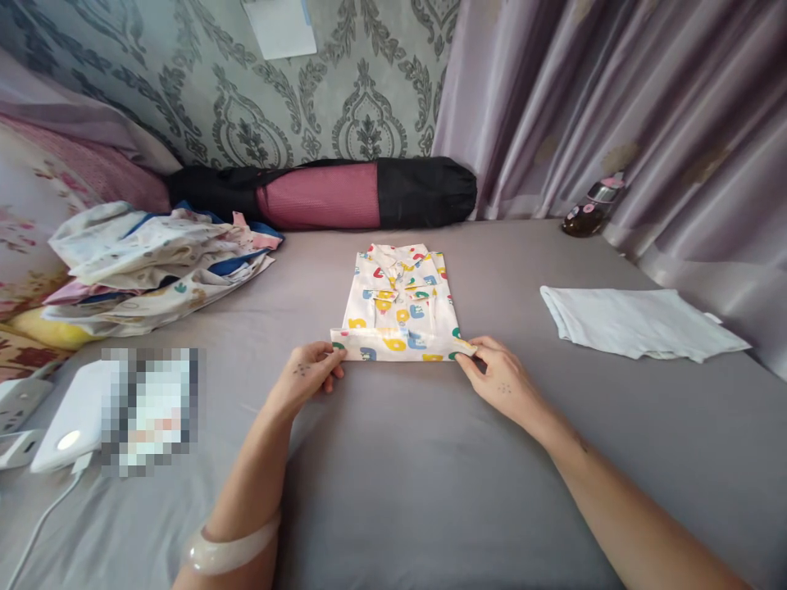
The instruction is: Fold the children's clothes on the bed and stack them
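Note:
A white collared shirt (399,307) with a colourful print lies front side up on the grey bed sheet. Its sides are tucked in, and its near edge is turned up in a band across the front. My left hand (309,369) pinches the left end of that band between thumb and fingers. At the opposite end, my right hand (495,373) grips the band's right corner the same way. The collar points away from me, toward the wall.
Rumpled clothes (166,266) are heaped at the left. A folded pale garment (639,322) lies right, with a bottle (593,209) behind it. A black and pink rolled bag (320,195) lines the wall. A white device (79,414) with a cable sits near left.

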Demonstrator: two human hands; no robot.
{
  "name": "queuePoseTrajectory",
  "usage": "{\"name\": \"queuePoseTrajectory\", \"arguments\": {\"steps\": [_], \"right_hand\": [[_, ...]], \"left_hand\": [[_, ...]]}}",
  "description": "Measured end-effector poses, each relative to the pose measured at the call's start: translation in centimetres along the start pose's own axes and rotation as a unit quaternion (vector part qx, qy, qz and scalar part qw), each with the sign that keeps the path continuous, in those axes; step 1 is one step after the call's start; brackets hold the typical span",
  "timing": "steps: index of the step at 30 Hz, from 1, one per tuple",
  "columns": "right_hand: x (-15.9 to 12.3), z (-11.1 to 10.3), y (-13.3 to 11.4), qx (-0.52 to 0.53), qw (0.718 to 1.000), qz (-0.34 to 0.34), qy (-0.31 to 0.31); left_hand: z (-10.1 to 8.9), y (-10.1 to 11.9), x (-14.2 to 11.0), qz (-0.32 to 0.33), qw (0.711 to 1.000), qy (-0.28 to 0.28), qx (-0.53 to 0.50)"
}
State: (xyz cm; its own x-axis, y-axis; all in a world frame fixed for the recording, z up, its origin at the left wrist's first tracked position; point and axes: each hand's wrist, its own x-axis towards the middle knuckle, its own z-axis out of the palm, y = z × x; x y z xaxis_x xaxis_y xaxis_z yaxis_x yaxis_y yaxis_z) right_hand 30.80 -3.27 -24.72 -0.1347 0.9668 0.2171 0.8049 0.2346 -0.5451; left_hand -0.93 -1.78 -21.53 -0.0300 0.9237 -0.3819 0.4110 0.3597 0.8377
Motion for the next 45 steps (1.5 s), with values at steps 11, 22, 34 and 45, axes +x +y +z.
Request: {"name": "queuePoseTrajectory", "arguments": {"steps": [11,22,34,45], "right_hand": [[0.2,0.6,0.3,-0.041,0.997,0.037,0.049],[0.3,-0.5,-1.7,-0.135,0.99,0.002,0.045],[3.6,1.9,-6.6,-0.107,0.938,-0.262,-0.2],[4.1,3.7,-5.6,-0.088,0.935,-0.258,-0.227]], "left_hand": [[0.4,-1.3,1.3,0.024,0.997,0.07,0.022],[0.7,-0.7,0.6,0.176,0.943,0.184,0.216],[4.6,-2.3,1.1,0.351,0.823,0.078,0.439],[4.2,-3.3,1.8,0.332,0.831,0.072,0.439]]}}
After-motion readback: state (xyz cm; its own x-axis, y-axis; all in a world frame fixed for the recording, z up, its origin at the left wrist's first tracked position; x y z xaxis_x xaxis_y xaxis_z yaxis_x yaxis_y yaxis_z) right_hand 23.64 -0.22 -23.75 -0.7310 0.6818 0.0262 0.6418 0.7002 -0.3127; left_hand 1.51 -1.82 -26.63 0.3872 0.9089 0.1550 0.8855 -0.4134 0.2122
